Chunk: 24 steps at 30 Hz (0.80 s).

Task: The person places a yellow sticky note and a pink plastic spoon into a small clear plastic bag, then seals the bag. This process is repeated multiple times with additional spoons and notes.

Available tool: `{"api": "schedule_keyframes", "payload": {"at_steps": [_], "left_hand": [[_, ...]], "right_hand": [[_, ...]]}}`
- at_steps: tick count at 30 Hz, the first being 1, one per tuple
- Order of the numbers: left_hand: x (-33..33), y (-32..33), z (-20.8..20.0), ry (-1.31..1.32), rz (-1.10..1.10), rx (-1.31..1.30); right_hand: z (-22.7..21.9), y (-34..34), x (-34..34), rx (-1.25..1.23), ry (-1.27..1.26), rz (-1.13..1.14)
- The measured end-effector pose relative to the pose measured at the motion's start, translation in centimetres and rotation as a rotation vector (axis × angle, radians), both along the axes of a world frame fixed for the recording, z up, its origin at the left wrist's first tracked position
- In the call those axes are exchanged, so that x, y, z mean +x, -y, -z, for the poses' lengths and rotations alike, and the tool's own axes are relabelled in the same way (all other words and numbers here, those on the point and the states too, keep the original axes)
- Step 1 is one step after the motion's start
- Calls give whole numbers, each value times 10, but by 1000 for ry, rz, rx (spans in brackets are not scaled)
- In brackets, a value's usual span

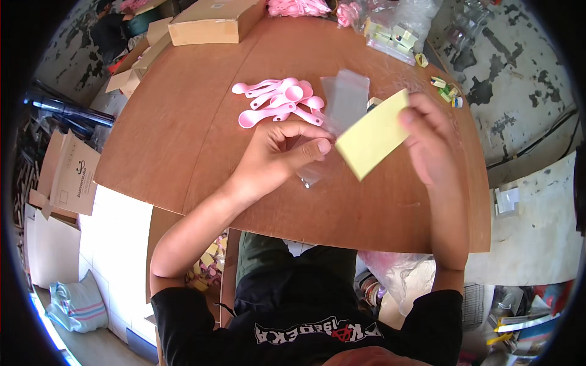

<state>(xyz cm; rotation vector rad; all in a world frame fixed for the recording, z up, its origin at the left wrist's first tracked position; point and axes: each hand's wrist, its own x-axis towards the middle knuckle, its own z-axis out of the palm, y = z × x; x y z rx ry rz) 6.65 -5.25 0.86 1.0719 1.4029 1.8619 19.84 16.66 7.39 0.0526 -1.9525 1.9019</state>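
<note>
My right hand (432, 143) grips a plain pale yellow card (373, 137) by its far right corner, holding it tilted above the wooden table. Close by on the left, my left hand (271, 155) pinches a small clear plastic bag (310, 172) between thumb and fingers; part of the bag is hidden behind the hand. Just beyond that hand lies a loose pile of pink plastic measuring spoons (284, 94). A stack of clear plastic bags (349, 97) rests on the table behind the card, partly covered by it.
At the table's far side are a cardboard box (204, 30), bagged pink items (299, 7) and a bag of small cartons (390, 43). Small coloured pieces (450, 91) lie near the right edge. Below stands a carton of yellow and pink pieces (210, 259). A person (108, 30) is at far left.
</note>
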Motion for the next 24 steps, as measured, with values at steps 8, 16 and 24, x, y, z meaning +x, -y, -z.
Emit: {"api": "schedule_keyframes", "payload": {"at_steps": [8,16,24], "left_hand": [[15,-16,5,-45,-267,225],[9,-5,17,-186,-121,220],[16,-10,8,11,-92,273]], "right_hand": [[31,33,-19,-338,148,-452],[39,38,-28,-491,109,-540],[45,38,-31,-449,137,-339]]}}
